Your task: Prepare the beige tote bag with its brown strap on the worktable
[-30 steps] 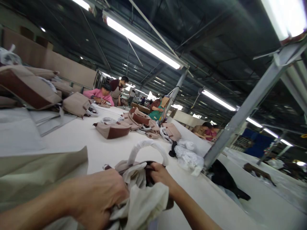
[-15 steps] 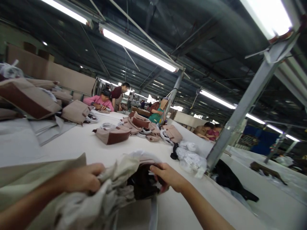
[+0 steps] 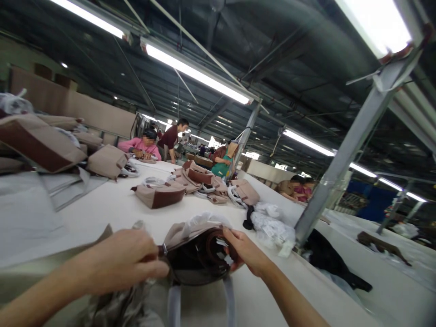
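Both hands are on the bag (image 3: 199, 254), which sits on the white worktop (image 3: 112, 204) right in front of the person, its mouth gaping and the dark lining showing. The left hand (image 3: 126, 263) pinches the near-left corner of the opening, fingers clamped on the rim by the metal zip end. The right hand (image 3: 243, 250) grips the far-right edge of the mouth, fingers curled over the rim and closed on it. Between the two hands the opening is pulled wide. Two pale handles (image 3: 200, 302) hang down toward the camera from the bag's near side. Crumpled cloth (image 3: 112, 304) lies under the left wrist, touching the bag. Just beyond the right hand, wads of clear plastic (image 3: 272, 227) sit on the worktop beside a slanted metal post (image 3: 340, 163). Farther up, more tan-and-brown bags (image 3: 160, 193) lie scattered, with another stack (image 3: 41, 141) at far left. Other people (image 3: 143, 145) work at the far end, well apart from these hands
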Motion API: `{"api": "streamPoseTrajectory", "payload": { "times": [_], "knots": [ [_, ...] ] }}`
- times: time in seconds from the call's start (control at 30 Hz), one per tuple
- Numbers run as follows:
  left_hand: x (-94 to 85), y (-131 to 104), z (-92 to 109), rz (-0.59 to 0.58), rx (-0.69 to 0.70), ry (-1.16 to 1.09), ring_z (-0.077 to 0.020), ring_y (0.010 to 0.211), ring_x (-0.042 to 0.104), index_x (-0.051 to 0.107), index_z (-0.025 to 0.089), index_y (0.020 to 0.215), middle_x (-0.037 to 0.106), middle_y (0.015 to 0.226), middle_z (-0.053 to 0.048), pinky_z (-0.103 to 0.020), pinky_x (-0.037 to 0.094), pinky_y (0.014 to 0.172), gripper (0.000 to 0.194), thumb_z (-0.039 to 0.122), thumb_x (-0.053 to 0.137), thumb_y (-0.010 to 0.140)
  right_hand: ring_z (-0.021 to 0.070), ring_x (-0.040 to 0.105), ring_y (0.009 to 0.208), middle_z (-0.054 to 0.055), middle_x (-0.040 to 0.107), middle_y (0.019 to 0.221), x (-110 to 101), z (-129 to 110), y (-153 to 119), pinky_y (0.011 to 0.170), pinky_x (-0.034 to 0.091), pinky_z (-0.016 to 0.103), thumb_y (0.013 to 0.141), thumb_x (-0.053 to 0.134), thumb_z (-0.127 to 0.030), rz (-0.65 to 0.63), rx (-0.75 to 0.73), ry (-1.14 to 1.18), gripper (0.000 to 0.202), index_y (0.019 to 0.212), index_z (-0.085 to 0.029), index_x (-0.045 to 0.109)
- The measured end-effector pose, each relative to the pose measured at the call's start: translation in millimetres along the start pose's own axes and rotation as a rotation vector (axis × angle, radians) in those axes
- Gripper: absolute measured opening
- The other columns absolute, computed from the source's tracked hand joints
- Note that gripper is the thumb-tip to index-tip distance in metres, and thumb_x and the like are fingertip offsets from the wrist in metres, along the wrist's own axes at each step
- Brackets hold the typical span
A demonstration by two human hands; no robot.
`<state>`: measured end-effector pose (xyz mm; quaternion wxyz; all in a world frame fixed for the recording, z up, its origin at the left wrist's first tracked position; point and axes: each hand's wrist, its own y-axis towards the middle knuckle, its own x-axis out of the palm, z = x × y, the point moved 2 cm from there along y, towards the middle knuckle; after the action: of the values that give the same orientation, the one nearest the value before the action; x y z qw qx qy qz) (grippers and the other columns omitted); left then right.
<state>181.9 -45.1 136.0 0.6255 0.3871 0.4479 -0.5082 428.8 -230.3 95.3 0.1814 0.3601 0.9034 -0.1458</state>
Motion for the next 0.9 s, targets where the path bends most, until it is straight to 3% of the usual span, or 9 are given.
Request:
{"api": "streamPoseTrajectory", "payload": {
  "times": [0.1, 0.2, 0.3, 0.4, 0.47, 0.57, 0.7, 0.83, 0.9],
  "knots": [
    [18.2, 39, 16, 0.183, -0.02, 0.073, -0.0303, 0.104, 0.067, 0.074, 0.019, 0.099, 0.073, 0.112, -0.011, -0.039, 0.051, 0.089, 0.024, 0.035, 0.058, 0.093, 0.0093, 0.048, 0.053, -0.004, 0.055, 0.064, -3, 1, -2, 0.039, 0.053, 0.02, 0.063, 0.066, -0.092, -0.008, -0.055, 0.137, 0.087, 0.109, -0.018, 0.07],
    [58.8, 81, 12, 0.206, -0.117, 0.103, -0.0382, 0.139, 0.048, 0.052, 0.011, 0.142, 0.049, 0.154, -0.023, -0.051, 0.043, 0.112, 0.068, 0.017, 0.073, 0.077, 0.0117, 0.053, 0.063, -0.002, 0.06, 0.072, -9, 0, -5, 0.045, 0.058, 0.022, 0.066, 0.079, -0.078, -0.041, -0.126, 0.315, 0.068, 0.101, -0.019, 0.074],
    [84.4, 107, -1, 0.201, 0.031, 0.115, -0.0346, 0.145, 0.043, 0.054, 0.016, 0.141, 0.048, 0.157, -0.019, -0.058, 0.033, 0.12, 0.064, 0.002, 0.06, 0.079, 0.0121, 0.055, 0.064, -0.001, 0.063, 0.073, -21, -1, -9, 0.05, 0.063, 0.027, 0.063, 0.087, -0.068, 0.018, -0.181, 0.465, 0.059, 0.095, -0.02, 0.076],
    [86.2, 112, -7, 0.217, 0.322, 0.136, -0.0363, 0.151, 0.033, 0.07, 0.023, 0.116, 0.05, 0.156, -0.016, -0.07, 0.02, 0.122, 0.046, 0.001, 0.055, 0.08, 0.0118, 0.057, 0.061, -0.001, 0.065, 0.069, -32, -2, -12, 0.052, 0.064, 0.028, 0.061, 0.091, -0.063, 0.063, -0.228, 0.554, 0.054, 0.09, -0.019, 0.077],
    [82.8, 108, -5, 0.202, 0.384, 0.087, -0.0364, 0.154, 0.028, 0.075, 0.024, 0.101, 0.049, 0.157, -0.012, -0.07, 0.016, 0.123, 0.04, 0.001, 0.057, 0.074, 0.0119, 0.058, 0.059, -0.002, 0.065, 0.067, -37, -3, -12, 0.052, 0.064, 0.029, 0.061, 0.092, -0.061, 0.063, -0.245, 0.608, 0.053, 0.09, -0.019, 0.077],
    [83.0, 101, 3, 0.179, 0.348, -0.057, -0.034, 0.146, 0.04, 0.077, 0.03, 0.096, 0.056, 0.148, -0.006, -0.067, 0.024, 0.122, 0.041, 0.003, 0.059, 0.07, 0.0118, 0.06, 0.058, -0.002, 0.066, 0.065, -38, -5, -10, 0.05, 0.064, 0.028, 0.06, 0.093, -0.061, 0.08, -0.278, 0.705, 0.056, 0.092, -0.018, 0.077],
    [94.9, 104, 12, 0.206, 0.285, -0.139, -0.0372, 0.139, 0.047, 0.079, 0.032, 0.104, 0.058, 0.145, -0.008, -0.068, 0.027, 0.121, 0.037, 0.014, 0.065, 0.076, 0.0116, 0.06, 0.058, -0.002, 0.068, 0.066, -32, -24, -11, 0.05, 0.065, 0.03, 0.059, 0.093, -0.062, 0.061, -0.333, 0.783, 0.061, 0.096, -0.017, 0.077],
    [108.8, 117, 6, 0.285, 0.157, -0.232, -0.0344, 0.14, 0.049, 0.053, 0.036, 0.148, 0.044, 0.161, -0.005, -0.047, 0.041, 0.119, 0.091, 0.002, 0.06, 0.064, 0.011, 0.057, 0.056, -0.004, 0.066, 0.065, -24, -59, -20, 0.049, 0.064, 0.03, 0.061, 0.092, -0.062, -0.019, -0.406, 0.802, 0.059, 0.097, -0.018, 0.076],
    [113.6, 121, -2, 0.299, 0.076, -0.24, -0.0344, 0.129, 0.06, 0.045, 0.035, 0.154, 0.044, 0.16, -0.008, -0.041, 0.05, 0.111, 0.095, 0.003, 0.06, 0.066, 0.0123, 0.06, 0.06, -0.001, 0.071, 0.071, -24, -77, -25, 0.05, 0.063, 0.029, 0.063, 0.092, -0.059, -0.016, -0.459, 0.849, 0.052, 0.093, -0.02, 0.077]
  ]
}}
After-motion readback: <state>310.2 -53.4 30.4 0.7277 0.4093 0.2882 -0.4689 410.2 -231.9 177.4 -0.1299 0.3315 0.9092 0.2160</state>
